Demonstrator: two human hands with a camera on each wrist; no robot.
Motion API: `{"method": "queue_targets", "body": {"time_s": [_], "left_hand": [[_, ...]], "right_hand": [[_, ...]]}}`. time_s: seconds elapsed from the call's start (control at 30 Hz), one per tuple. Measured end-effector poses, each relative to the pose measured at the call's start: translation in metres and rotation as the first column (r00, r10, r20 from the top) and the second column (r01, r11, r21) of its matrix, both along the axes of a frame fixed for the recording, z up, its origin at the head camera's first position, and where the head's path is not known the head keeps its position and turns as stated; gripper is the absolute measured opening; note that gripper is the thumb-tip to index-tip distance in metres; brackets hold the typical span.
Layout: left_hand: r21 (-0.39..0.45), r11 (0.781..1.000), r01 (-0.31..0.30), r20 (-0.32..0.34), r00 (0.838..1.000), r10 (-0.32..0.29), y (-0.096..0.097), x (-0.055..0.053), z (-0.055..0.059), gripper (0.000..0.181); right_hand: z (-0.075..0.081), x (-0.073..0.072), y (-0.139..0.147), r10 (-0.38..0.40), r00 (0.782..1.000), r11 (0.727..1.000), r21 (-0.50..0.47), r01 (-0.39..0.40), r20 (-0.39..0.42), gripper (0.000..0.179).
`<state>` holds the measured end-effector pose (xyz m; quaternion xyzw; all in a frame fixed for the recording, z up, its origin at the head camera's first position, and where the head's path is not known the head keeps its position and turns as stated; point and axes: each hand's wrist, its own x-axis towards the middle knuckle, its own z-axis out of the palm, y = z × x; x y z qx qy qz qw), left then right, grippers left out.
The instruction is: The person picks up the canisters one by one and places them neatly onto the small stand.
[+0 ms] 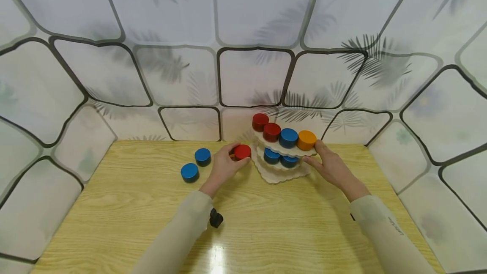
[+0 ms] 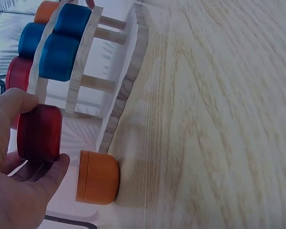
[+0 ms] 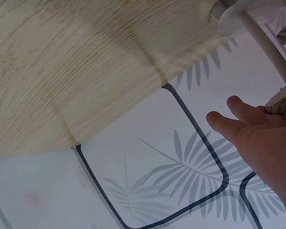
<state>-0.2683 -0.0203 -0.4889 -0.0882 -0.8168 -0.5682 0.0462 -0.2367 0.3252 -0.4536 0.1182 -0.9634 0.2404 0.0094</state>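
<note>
My left hand (image 1: pixel 225 163) pinches a round red tin (image 1: pixel 242 152) between thumb and fingers, just left of a tiered wooden stand (image 1: pixel 275 176) with scalloped edges. In the left wrist view the red tin (image 2: pixel 40 133) is raised off the table, with an orange tin (image 2: pixel 98 177) standing on the tabletop close by. On the stand's top tier sit two red tins (image 1: pixel 272 132), a blue tin (image 1: pixel 288 138) and an orange tin (image 1: pixel 306 140). Two blue tins (image 1: pixel 272 156) rest on the tier below. My right hand (image 1: pixel 330 164) grips the stand's right edge.
Two more blue tins (image 1: pixel 190 173) stand on the wooden table (image 1: pixel 266 227) to the left of my left hand. A small black object (image 1: pixel 216 218) lies beside the left sleeve. Patterned panels (image 1: pixel 182 75) rise behind the table and at both sides.
</note>
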Motion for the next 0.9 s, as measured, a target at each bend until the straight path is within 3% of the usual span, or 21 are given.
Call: {"method": "queue_targets", "body": {"time_s": [0.23,0.47,0.9], "left_hand": [[-0.014,1.0,0.002,-0.015,1.0,-0.002,0.011,-0.003,0.003,0.063],[-0.015,1.0,0.007,-0.02,1.0,-0.007,0.019,-0.004,0.005,0.063],[0.0,1.0,0.031,-0.021,0.999,-0.031,0.027,-0.01,0.005,0.063]], "right_hand": [[-0.001,-0.002,0.001,-0.003,1.0,1.0,0.001,0.003,0.01,0.063],[0.002,-0.001,0.0,-0.048,0.993,0.999,0.021,0.046,0.109,0.096],[0.0,-0.001,0.001,-0.018,0.998,1.0,0.005,0.018,0.058,0.083]]}}
